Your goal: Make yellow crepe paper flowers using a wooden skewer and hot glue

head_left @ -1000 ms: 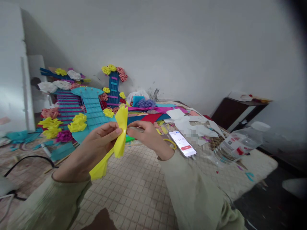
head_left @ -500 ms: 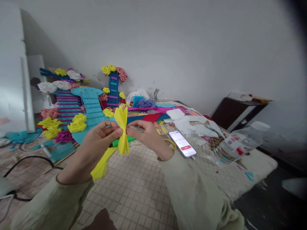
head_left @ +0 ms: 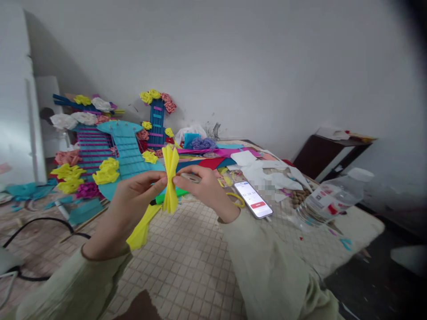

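1 second ago the yellow paper (head_left: 170,189) was a broad fan; now it is gathered into a narrow bow, its pleats flaring above and below the pinched waist. more of the green stick (head_left: 160,199) shows behind it too, black end included.

2 hands are on it: the left hand (head_left: 131,200) and the right hand (head_left: 207,189) each have their grip clamped on the waist, from opposite sides, holding it upright above the surface (head_left: 187,253). 1 pale thing (head_left: 192,178), too unclear to name, sits in the right hand's curl. 1 yellow strip (head_left: 142,231) is below the left hand.

over to the right i count 1 lit phone (head_left: 255,201) and 1 clear bottle (head_left: 333,200). at the back left are 1 turquoise panel (head_left: 125,149), 3 white flowers (head_left: 63,121) and 1 purple flower (head_left: 88,190); the yellow flowers (head_left: 106,171) are too bunched to count.
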Tool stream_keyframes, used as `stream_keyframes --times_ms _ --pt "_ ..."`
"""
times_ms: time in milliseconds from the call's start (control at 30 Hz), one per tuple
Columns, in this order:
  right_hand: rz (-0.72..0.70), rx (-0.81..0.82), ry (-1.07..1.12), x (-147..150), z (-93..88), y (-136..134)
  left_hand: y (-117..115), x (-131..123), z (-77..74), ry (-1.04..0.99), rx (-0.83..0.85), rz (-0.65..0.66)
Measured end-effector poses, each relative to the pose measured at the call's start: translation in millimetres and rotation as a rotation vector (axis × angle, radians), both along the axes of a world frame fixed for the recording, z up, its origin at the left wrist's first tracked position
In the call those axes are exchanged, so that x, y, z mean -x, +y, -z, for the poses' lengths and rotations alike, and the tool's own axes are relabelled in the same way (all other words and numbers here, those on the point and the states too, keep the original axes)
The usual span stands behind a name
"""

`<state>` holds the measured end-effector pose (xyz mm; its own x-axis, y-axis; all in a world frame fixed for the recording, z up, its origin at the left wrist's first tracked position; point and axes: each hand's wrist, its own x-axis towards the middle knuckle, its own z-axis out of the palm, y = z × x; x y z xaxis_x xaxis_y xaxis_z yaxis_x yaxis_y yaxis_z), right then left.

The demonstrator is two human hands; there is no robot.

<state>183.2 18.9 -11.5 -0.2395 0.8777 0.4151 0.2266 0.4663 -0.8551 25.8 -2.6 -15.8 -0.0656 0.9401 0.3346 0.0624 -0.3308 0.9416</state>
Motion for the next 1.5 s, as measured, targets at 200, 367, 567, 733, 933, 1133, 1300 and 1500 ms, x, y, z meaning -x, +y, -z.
stream_keyframes --times_ms 200,367,567,733,933,1133,1300,1500 --pt "-0.011 0.011 0.008 -1 1.0 1 4 3 2.7 0.020 0.013 0.011" --pt "0.012 -0.005 -0.010 -2 0.0 0 -1 0 -2.1 0.011 0.064 0.049" --pt "0.057 -0.041 -0.072 1 0.3 0 -7 -7 -9.6 -0.007 0.107 0.048" --pt "0.019 -0.044 -0.065 0 1.8 1 -6 -7 -7.5 -0.017 0.116 0.048" --pt "-0.125 -0.056 -0.096 -6 -3.0 0 -2 -3 -2.9 -0.035 0.114 0.045" --pt "-0.166 -0.038 -0.073 -8 -6.8 -1 -1 -1 -3.7 -0.055 0.113 0.024" --pt "-0.129 -0.035 -0.099 -9 -11.4 -6 0 -2 -3.4 -0.064 0.100 -0.002" --pt "-0.020 0.006 -0.120 -12 -11.3 -5 -4 0 -7.5 -0.108 0.089 -0.020"
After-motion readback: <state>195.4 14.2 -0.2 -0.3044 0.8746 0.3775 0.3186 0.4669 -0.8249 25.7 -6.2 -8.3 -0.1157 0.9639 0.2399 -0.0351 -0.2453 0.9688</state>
